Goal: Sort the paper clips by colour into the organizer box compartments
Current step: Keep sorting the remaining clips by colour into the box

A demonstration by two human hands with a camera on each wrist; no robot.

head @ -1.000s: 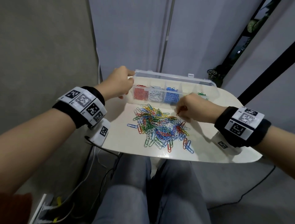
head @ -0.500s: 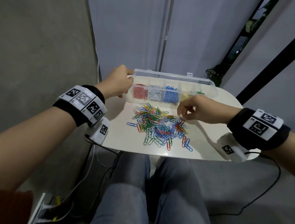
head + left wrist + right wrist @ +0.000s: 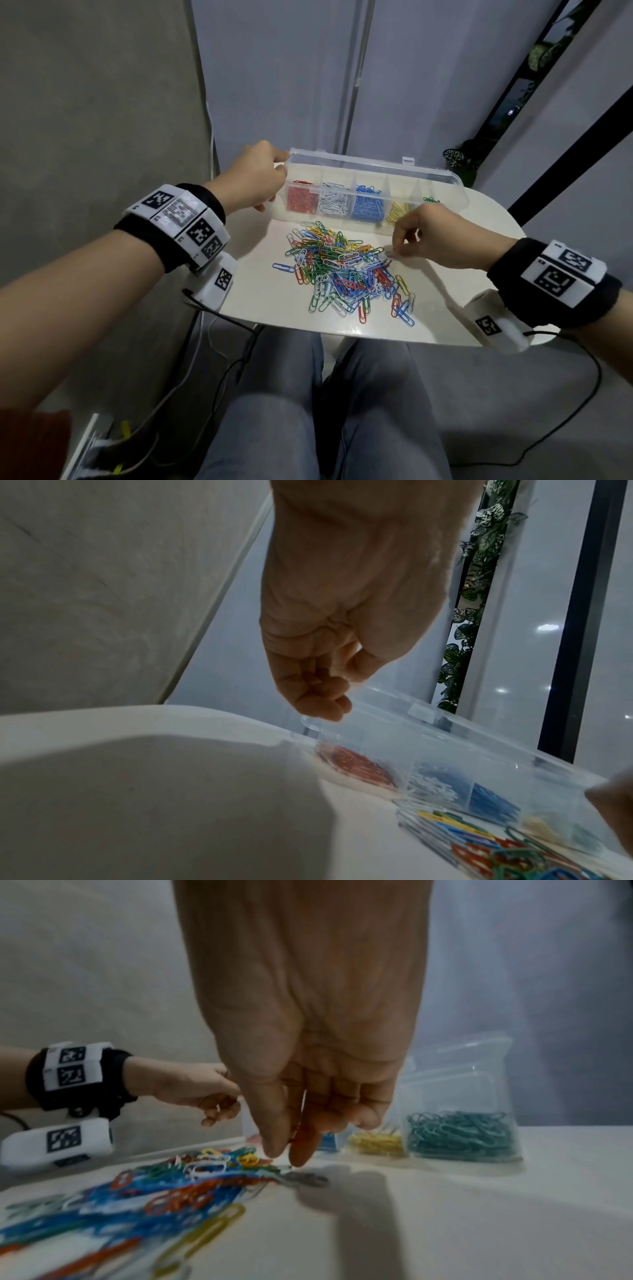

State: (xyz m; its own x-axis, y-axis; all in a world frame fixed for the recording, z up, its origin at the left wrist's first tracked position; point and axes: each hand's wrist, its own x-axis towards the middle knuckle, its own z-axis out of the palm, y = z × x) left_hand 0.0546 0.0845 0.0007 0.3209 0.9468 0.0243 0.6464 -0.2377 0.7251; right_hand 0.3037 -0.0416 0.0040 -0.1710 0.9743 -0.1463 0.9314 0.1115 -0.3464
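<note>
On the white table a mixed pile of paper clips lies before the clear box, whose compartments hold red, white, blue, yellow and green clips. Left hand grips the box's left end with curled fingers. Right hand pinches a red clip between thumb and forefinger just above the pile's right edge.

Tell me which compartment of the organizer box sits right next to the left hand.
The red-clip compartment, at the organizer box's left end. The left hand grips the box there; white, blue, yellow and green follow rightward.
</note>
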